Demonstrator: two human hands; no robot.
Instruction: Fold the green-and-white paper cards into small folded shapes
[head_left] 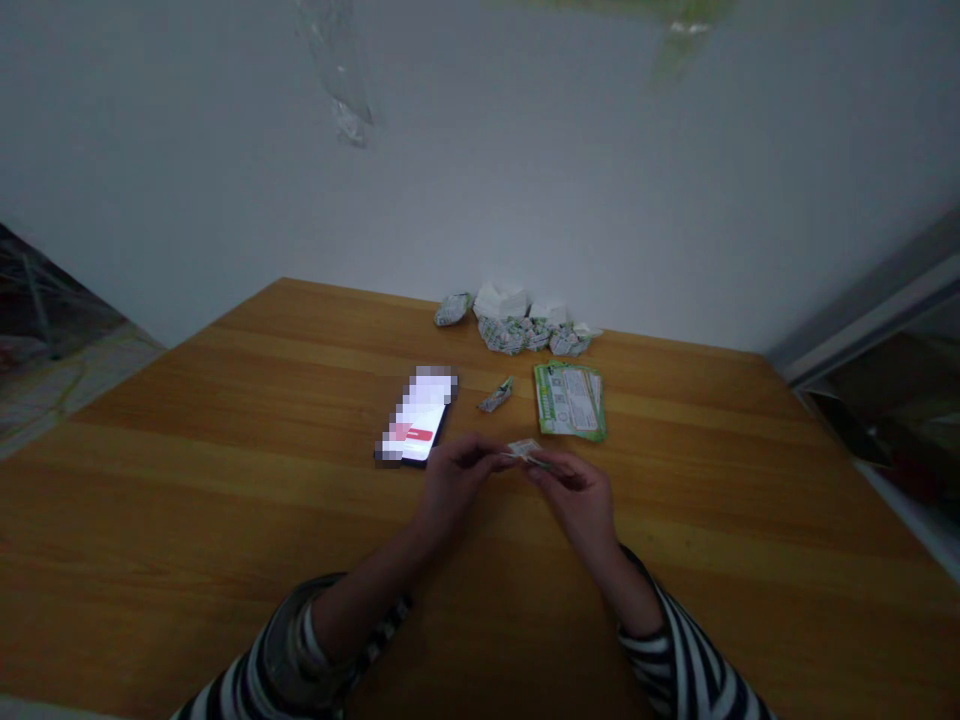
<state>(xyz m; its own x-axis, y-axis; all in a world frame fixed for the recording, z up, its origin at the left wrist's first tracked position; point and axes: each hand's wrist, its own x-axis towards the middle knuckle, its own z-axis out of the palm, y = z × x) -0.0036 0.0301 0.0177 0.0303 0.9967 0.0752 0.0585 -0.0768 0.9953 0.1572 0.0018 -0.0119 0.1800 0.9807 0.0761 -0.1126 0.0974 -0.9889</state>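
Note:
Between my two hands, just above the table, is a small pale piece of printed paper or wrapper. My left hand pinches its left side with thumb and fingertips. On the opposite side my right hand is closed on it in the same way. A small crumpled printed wrapper lies just beyond my fingers. To the right of that rests a stack of green and white printed packets. A phone with a lit screen lies left of the wrapper, close to my left hand.
Several crumpled printed wads, some with white tissue-like paper, sit along the back of the wooden table. One wad stands slightly left of them. A pale wall rises directly behind the table's far edge.

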